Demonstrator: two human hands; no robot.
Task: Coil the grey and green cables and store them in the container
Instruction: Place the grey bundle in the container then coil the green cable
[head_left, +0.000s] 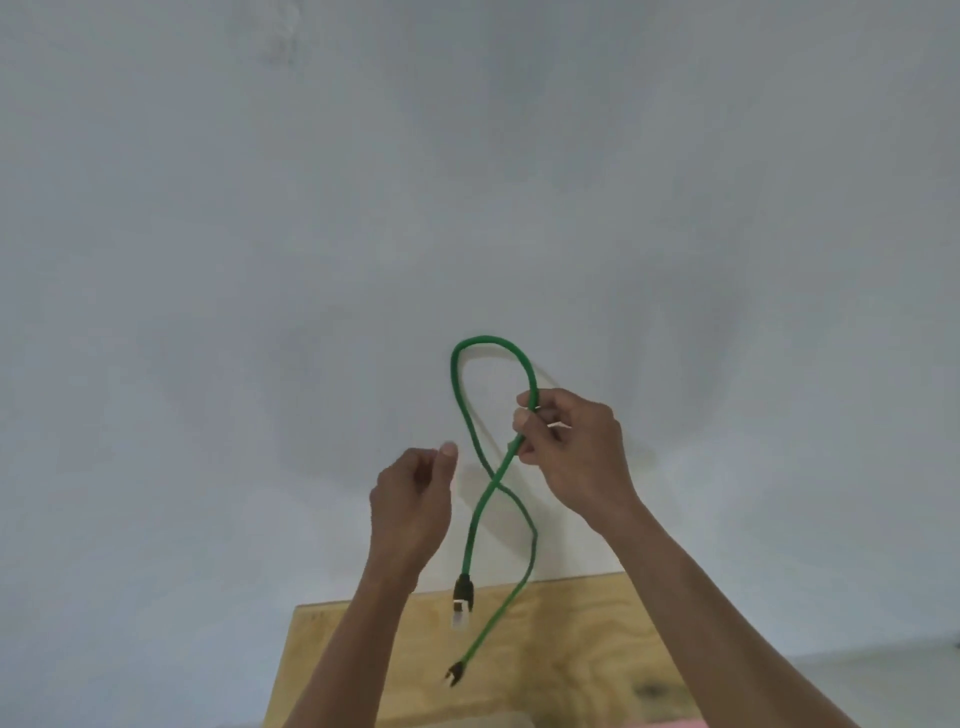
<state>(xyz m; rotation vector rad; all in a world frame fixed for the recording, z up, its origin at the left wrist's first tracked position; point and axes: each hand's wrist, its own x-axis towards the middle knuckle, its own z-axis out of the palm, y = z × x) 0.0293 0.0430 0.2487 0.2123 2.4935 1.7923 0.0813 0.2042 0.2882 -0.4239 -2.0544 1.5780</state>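
Observation:
The green cable (470, 540) hangs in the air in front of the wall. It rises into one loop whose top is at the middle of the view, then crosses itself lower down. My right hand (571, 452) pinches the cable on the loop's right side. Both ends dangle over the wooden table: a black and clear plug (461, 600) on the left strand, a smaller dark plug (454, 672) on the right strand. My left hand (413, 504) is raised just left of the crossing, fingers loosely curled, holding nothing. The grey cable and the container are out of view.
A light plywood table (571, 649) shows at the bottom middle, its far edge against a plain pale grey wall (467, 182). A pink strip (670, 724) sits at the bottom edge on the right.

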